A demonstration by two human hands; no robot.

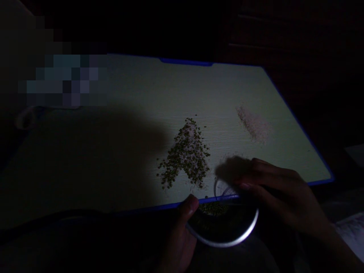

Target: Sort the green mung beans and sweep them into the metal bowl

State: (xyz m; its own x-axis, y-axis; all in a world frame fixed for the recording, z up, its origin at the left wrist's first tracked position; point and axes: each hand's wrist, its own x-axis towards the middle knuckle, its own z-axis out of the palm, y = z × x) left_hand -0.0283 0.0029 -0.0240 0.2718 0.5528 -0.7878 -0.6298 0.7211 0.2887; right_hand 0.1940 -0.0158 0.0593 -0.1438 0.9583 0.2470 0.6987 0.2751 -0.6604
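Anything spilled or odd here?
Yes. A mixed bean-and-grain pile lies directly on the table, strays scattered around it; a separate pale heap sits to its right. Loose and uncontained, so they look spilled, though it may be deliberate. Too dark to judge damage.

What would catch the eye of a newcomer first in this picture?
Probably the heap of mixed green and whitish grains in the middle of the pale, blue-edged table, with a smaller whitish pile to its right. Next, the bright rim of a bowl at the near edge, gripped by the left hand, with the right hand beside it.
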